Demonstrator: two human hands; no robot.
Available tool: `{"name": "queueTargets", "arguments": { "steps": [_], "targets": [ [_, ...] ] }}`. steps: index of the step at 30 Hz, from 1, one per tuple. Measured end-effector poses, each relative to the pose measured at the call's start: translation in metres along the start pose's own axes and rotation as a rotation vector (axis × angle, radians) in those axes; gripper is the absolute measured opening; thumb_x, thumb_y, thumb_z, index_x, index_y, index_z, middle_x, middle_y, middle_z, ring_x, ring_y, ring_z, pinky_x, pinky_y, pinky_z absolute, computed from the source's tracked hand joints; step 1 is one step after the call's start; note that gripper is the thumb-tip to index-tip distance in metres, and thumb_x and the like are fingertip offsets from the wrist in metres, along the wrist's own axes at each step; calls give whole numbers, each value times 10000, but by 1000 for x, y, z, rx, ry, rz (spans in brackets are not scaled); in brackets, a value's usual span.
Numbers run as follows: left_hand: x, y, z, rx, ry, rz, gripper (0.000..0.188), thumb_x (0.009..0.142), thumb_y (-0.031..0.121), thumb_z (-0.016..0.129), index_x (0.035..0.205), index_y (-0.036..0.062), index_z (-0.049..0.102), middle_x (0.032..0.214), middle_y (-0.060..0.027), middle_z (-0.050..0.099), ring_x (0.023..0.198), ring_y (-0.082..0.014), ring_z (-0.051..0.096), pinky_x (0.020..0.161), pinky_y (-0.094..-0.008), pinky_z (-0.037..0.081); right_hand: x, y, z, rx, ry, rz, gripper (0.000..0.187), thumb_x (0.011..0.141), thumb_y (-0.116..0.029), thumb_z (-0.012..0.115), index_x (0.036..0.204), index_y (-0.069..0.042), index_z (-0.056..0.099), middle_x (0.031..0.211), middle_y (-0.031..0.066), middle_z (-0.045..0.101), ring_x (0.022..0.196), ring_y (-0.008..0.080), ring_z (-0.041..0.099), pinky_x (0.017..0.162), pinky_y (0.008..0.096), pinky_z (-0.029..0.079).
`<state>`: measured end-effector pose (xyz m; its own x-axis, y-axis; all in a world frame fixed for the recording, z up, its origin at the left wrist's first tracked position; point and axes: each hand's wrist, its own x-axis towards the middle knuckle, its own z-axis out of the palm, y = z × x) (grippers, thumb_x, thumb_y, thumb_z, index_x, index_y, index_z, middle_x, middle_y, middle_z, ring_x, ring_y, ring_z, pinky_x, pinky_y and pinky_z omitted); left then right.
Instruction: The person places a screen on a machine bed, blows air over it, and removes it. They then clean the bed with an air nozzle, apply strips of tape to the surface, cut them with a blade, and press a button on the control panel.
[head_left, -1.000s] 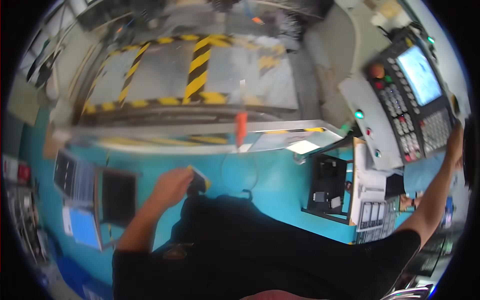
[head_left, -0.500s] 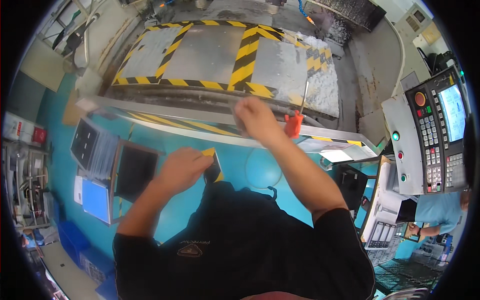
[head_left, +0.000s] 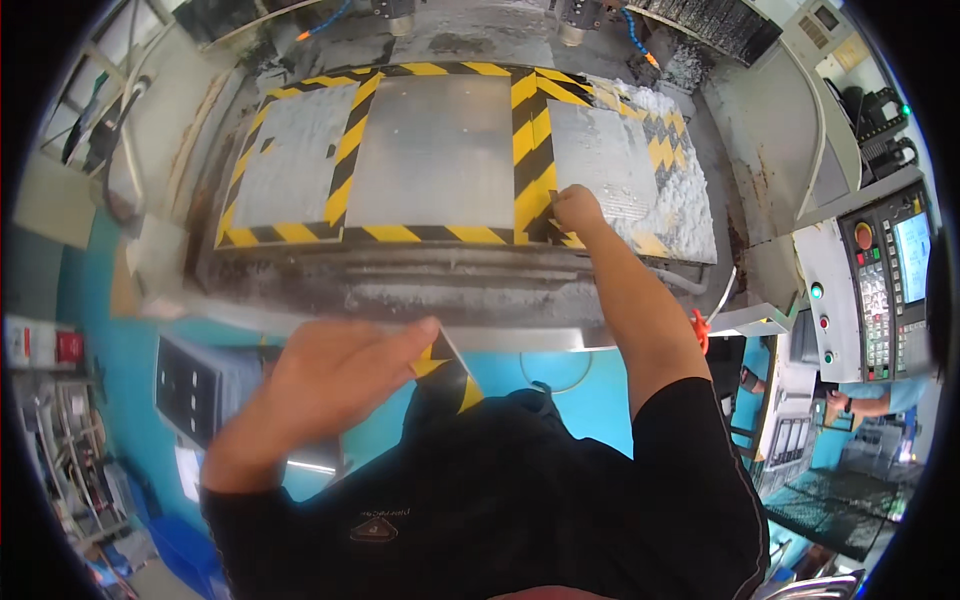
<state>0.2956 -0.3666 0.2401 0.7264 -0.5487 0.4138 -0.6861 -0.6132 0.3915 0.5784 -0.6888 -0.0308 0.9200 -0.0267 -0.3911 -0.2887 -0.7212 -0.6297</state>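
My right hand (head_left: 578, 208) is closed in a pinch over the black-and-yellow striped tape (head_left: 535, 170), at the near left corner of the right metal plate (head_left: 600, 145). What lies between its fingertips is hidden. My left hand (head_left: 335, 375), somewhat blurred, is held low in front of my body. Its thumb and fingers close on a piece of striped tape (head_left: 447, 373) with a pale edge, which hangs beside my shirt. Similar tape frames the middle metal plate (head_left: 430, 155) and the left metal plate (head_left: 295, 155) on the machine bed.
Pale shavings (head_left: 690, 200) heap at the bed's right end. A red-handled tool (head_left: 701, 330) sits by the machine's front rail. Two orange-tipped hoses hang at the back. At right stand a control panel (head_left: 885, 280) and another person's arm (head_left: 865, 402).
My right hand has moved forward from the front rail onto the taped plates. My left hand has shifted slightly toward me with its tape piece. The view has tilted toward the bed.
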Motion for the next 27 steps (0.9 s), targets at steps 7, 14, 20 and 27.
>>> {"name": "queueTargets", "arguments": {
  "steps": [7,14,20,27],
  "targets": [
    [31,-112,-29,7,-155,154,172,766,83,682,933,98,643,852,-65,640,694,-282,638,550,-413,486,-96,-78,3,-5,31,-339,394,910,-314,725,1147,-4,669,1095,196,707,1072,295,691,909,401,543],
    [67,-154,-2,-5,-83,123,231,740,75,723,962,101,663,800,-67,630,672,-259,638,555,-365,485,-207,-151,46,259,-55,-862,442,838,-250,797,1169,-14,624,1356,190,562,1343,434,463,1090,498,406],
    [84,-162,27,-27,120,119,218,763,34,781,933,65,647,795,-75,635,675,-269,623,598,-358,479,-208,-134,57,269,-78,-973,304,849,-218,772,991,-17,593,1196,207,622,1291,400,520,1087,535,397],
    [82,-156,59,-307,-45,-402,145,855,62,732,919,20,610,768,-89,608,659,-214,591,620,-320,472,-230,-115,39,671,-303,-819,286,894,-248,755,929,-10,600,839,142,654,837,336,655,860,425,512]
  ]
}}
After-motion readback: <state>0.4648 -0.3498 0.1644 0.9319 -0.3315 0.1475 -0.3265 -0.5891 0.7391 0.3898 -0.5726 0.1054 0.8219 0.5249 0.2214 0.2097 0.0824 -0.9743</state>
